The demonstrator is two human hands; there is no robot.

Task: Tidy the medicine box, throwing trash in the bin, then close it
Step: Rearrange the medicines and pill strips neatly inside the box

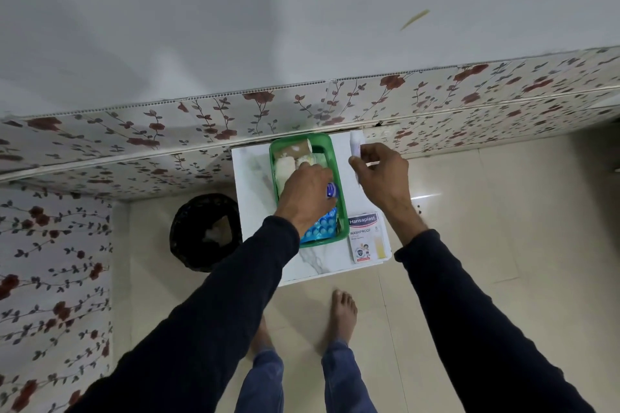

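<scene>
Left hand (307, 193) grips a small blue jar (332, 192) inside the green box (339, 174); right hand (375, 171) holds a white tube (355, 144). Best set each item flat, leaving lid clearance.

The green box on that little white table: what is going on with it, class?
A person stands over a small white table, sorting a green medicine box. The left hand reaches into the box, over a small blue-capped item and a blue blister pack. The right hand holds a white tube beside the box. A Hansaplast packet lies on the table, and a black bin stands on the floor to the left.
</scene>
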